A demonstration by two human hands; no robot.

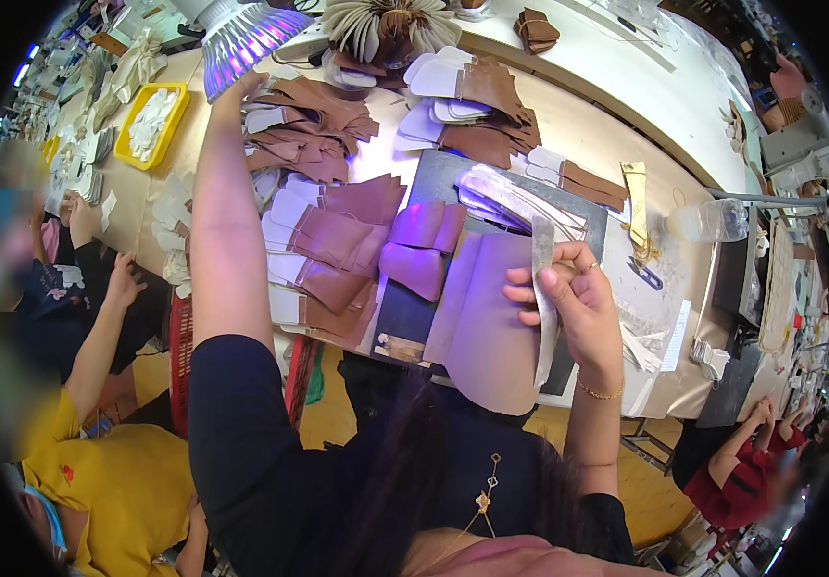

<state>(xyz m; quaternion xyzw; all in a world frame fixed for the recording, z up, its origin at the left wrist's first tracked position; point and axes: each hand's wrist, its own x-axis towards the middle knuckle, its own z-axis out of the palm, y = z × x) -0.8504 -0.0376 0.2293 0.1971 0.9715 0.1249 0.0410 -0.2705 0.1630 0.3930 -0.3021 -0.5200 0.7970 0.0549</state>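
My right hand (573,293) pinches a narrow grey-white strip (545,317) between thumb and fingers. The strip stands over the right side of a grey-brown curved panel (493,322), which lies on a dark board (402,322). Left of the panel are small brown folded pieces (419,252) in purple light. My left arm stretches far forward. My left hand (239,88) is at the silver lamp (249,43), beside a pile of brown leather-like pieces (314,115); its fingers are mostly hidden, so its grip is unclear. A bundle of pale strips (520,197) lies on the board's far part.
Stacks of brown pieces with white tabs (342,226) spread left of the board; more stacks (472,106) lie beyond it. Small snips (645,274), a yellow strip (635,197) and a clear bottle (708,221) are at right. A yellow tray (152,125) stands far left. Other people work on both sides.
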